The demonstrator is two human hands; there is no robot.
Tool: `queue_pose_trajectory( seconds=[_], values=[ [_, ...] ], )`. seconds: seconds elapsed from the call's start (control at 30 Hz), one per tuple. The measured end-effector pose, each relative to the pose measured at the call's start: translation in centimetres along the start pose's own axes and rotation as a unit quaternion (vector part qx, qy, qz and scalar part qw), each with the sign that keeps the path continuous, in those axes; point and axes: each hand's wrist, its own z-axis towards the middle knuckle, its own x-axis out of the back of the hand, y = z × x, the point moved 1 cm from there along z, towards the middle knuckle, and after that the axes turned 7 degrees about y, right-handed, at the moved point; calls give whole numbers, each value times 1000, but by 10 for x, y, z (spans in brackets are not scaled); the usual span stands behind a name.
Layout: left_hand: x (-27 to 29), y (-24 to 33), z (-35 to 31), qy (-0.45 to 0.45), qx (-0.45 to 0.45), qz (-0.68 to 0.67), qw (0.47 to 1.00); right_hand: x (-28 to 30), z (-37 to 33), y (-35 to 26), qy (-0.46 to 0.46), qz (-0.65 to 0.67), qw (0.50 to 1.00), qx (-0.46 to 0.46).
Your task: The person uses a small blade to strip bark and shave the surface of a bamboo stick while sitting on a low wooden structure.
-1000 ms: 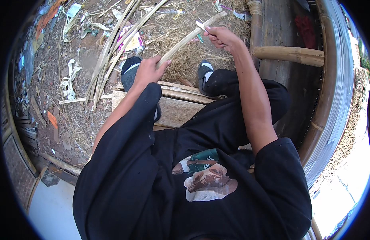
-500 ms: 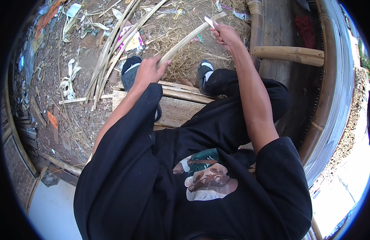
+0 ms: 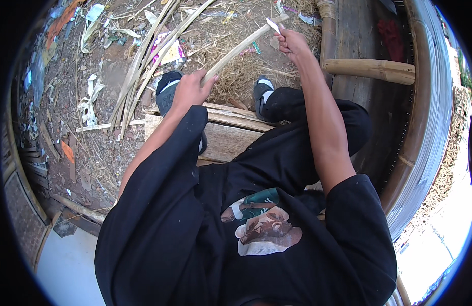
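Note:
My left hand (image 3: 191, 89) is closed round the near end of a pale, slightly curved bamboo strip (image 3: 241, 47), which slants away from me to the upper right. Near the strip's far end, my right hand (image 3: 293, 43) is closed on a small knife (image 3: 273, 25). Its bright blade points up and left and lies against or just over the strip; I cannot tell whether it touches. The handle is mostly hidden in my fingers. Beneath the strip, thin shavings (image 3: 231, 81) lie heaped on the ground between my feet.
Several long bamboo strips (image 3: 136, 71) lie in a bundle on the littered ground to the left. A wooden plank bench (image 3: 228, 142) is under my legs. At the right, a bamboo pole (image 3: 368, 70) juts out beside dark boards. Plastic scraps (image 3: 90, 99) lie about.
My right hand with the knife has shifted slightly to the right, towards the strip's far end. My left hand keeps its hold on the strip and has hardly moved.

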Motion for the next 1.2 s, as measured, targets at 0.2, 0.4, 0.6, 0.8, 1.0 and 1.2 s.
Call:
queue_pose_trajectory(
  seconds=[0.2,0.4,0.6,0.8,1.0,1.2],
  values=[
    [2,-2,-3,-6,15,21,1000,-16,-9,10,-122,-37,991,-45],
    [1,-1,-2,-33,12,26,999,-7,-1,18,-32,-26,999,-5],
    [4,2,-1,-17,34,-2,999,-41,-36,24,-141,-117,983,-29],
    [2,-1,-2,-9,22,15,1000,-42,-34,34,-120,-73,990,-29],
    [5,4,0,-16,58,-7,998,-42,-38,34,-161,-104,981,-19],
    [2,-1,0,-27,91,-27,995,-55,-51,50,-227,-79,971,-15]
  ],
)
